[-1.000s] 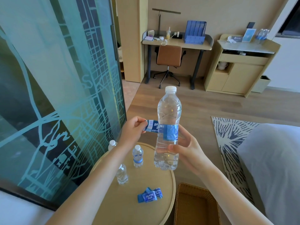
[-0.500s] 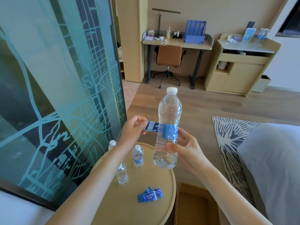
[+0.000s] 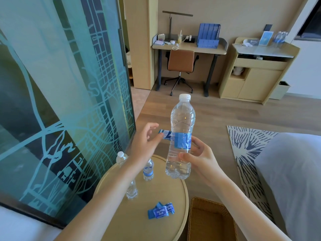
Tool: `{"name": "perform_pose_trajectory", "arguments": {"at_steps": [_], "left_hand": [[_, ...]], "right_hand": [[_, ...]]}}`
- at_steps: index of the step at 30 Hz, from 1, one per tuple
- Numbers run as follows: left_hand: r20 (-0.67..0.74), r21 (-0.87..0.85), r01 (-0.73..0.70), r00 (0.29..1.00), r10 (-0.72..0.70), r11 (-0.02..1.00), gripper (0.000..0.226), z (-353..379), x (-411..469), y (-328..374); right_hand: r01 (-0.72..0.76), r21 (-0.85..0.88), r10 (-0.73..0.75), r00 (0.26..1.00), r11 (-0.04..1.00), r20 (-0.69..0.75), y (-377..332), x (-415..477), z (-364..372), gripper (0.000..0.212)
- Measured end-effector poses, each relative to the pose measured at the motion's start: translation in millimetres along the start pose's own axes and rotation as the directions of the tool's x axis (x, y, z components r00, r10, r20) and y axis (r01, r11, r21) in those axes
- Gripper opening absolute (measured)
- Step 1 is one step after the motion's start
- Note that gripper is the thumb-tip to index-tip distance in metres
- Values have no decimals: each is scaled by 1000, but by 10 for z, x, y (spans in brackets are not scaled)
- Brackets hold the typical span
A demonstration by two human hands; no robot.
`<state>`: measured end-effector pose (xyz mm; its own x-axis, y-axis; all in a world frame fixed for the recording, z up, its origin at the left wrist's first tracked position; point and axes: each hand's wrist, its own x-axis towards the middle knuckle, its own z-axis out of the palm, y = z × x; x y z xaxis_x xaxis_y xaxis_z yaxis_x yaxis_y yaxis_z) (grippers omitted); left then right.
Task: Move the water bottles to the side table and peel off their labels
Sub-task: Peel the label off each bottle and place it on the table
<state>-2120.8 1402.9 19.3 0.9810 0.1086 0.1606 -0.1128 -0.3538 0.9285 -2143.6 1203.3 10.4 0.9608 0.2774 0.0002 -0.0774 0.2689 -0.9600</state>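
Just above the side table (image 3: 161, 193), the right hand (image 3: 199, 160) is gripping a bottle (image 3: 182, 115) upright; the left hand (image 3: 144, 146), fingers (image 3: 152, 125) spread, is touching its loose label (image 3: 181, 140).

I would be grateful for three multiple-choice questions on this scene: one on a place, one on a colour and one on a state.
1. Where does the crumpled pile of peeled blue labels lie?
A. On the wooden floor
B. On the round beige side table
C. On the brown desk chair

2. What colour is the screw cap of the clear plastic water bottle held in the right hand?
A. White
B. Red
C. Green

3. What state is that bottle's blue label in?
A. Fully wrapped
B. Gone entirely
C. Partly peeled

Answers: B, the pile sits on the tabletop near its front edge; A, the cap is plainly white; C, one end sticks out by the left hand while the rest clings to the bottle.
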Motion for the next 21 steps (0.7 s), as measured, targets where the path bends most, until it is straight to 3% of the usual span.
{"name": "perform_pose_trajectory", "arguments": {"at_steps": [2,6,9,13,21], "left_hand": [[1,2,-22,1000,22,1000,27,-9,-68,52],[147,-48,5,989,2,999,36,12,-263,120],[173,44,-79,982,70,996,51,70,-378,114],[237,40,-150,962,136,988,47,150,-477,152],[264,-125,-59,960,90,990,61,239,-519,191]], "right_hand": [[2,9,-2,1000,1000,-12,-12,21,-8,60],[22,14,-21,999,1000,-24,-67,47,-23,58],[31,38,-30,999,999,-29,-104,68,-21,59],[32,20,-31,999,999,-42,-128,79,-27,61],[22,87,-15,997,996,-81,-117,75,17,66]]}}
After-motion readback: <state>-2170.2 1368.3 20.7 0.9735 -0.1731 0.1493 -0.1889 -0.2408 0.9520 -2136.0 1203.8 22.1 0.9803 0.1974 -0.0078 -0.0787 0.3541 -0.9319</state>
